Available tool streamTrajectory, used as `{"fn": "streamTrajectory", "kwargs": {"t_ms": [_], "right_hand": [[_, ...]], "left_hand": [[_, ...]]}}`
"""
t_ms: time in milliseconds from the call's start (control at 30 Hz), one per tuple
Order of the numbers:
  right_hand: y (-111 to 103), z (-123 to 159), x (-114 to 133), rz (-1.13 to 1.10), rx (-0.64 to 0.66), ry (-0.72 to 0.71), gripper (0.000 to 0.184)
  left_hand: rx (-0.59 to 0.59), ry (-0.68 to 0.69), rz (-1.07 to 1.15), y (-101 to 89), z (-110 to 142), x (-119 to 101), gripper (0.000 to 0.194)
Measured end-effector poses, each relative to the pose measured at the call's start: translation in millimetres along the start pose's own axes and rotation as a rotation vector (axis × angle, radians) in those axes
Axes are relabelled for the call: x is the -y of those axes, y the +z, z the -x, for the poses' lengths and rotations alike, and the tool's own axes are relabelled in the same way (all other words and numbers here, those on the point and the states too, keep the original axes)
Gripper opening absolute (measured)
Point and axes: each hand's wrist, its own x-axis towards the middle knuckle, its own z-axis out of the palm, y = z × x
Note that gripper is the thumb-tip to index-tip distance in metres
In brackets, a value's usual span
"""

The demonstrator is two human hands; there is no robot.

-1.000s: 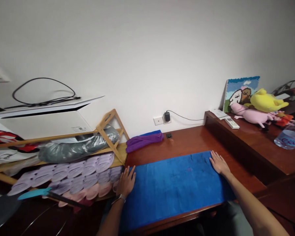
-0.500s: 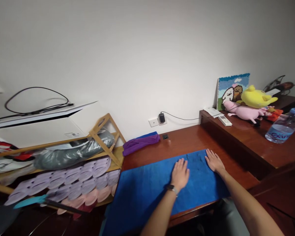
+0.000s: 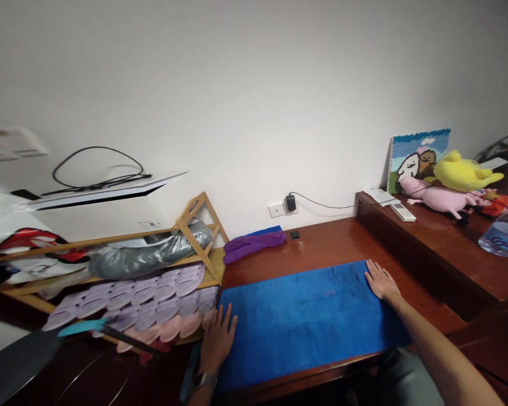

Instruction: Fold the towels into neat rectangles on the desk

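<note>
A blue towel [image 3: 305,321] lies spread flat on the dark wooden desk [image 3: 330,245]. My left hand [image 3: 218,338] rests open with fingers stretched on the towel's left edge, near the front corner. My right hand [image 3: 380,280] lies flat and open on the towel's far right corner. Both forearms reach in from below. A folded purple cloth on a blue one [image 3: 254,243] sits at the back of the desk near the wall.
A wooden rack [image 3: 195,225] with several lilac and pink slippers [image 3: 152,299] stands left of the desk. A raised shelf on the right carries plush toys [image 3: 452,183], a remote [image 3: 402,212] and a water bottle [image 3: 502,237]. A charger [image 3: 290,202] is plugged in at the wall.
My left hand slid from the towel's middle, beside the right hand, back out to its left edge. My right hand stayed on the right corner. The view shifted slightly.
</note>
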Motion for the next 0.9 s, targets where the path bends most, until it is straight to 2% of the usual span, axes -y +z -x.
{"fn": "streamTrajectory", "kwargs": {"t_ms": [33,100,167,233,367,433,500,633,700,767,833,900], "right_hand": [[-1.3,-1.1,0.0,0.008,0.008,0.010,0.071],[-6.3,-2.7,4.0,0.020,0.036,0.037,0.071],[-12.8,0.3,14.9,0.021,0.048,0.059,0.072],[-17.3,12.3,31.4,0.019,-0.001,0.038,0.072],[-12.1,63.8,54.7,-0.003,-0.138,-0.177,0.070],[-5.7,91.9,48.8,-0.017,-0.153,-0.229,0.072],[-0.6,112.3,32.5,-0.027,-0.150,-0.194,0.074],[7.3,125.6,-0.1,-0.045,-0.089,-0.125,0.076],[10.9,124.9,-5.8,-0.045,-0.081,-0.131,0.076],[13.0,123.7,-5.4,-0.044,-0.086,-0.134,0.075],[12.7,123.5,-2.6,-0.045,-0.085,-0.130,0.074],[10.0,124.1,0.1,-0.045,-0.073,-0.122,0.074]], "left_hand": [[-0.015,0.014,0.005,1.5,7.0,20.3,0.060],[-0.034,0.043,0.020,4.2,17.0,38.7,0.061],[-0.046,0.021,0.025,5.9,20.9,37.2,0.063],[-0.054,-0.018,0.031,6.5,20.7,29.0,0.064],[-0.060,-0.034,0.040,3.8,18.8,19.1,0.062],[-0.073,-0.027,0.034,-0.4,18.9,18.6,0.062],[-0.087,-0.021,0.024,-6.7,19.3,19.6,0.061],[-0.086,0.010,0.001,-22.2,18.3,10.4,0.058],[-0.086,0.044,0.027,-29.6,16.8,-16.4,0.056],[-0.072,0.110,0.098,-35.8,16.0,-68.4,0.054],[-0.008,0.236,0.197,-40.4,17.2,-143.5,0.054],[0.067,0.371,0.304,-42.7,21.1,-229.6,0.055]]}}
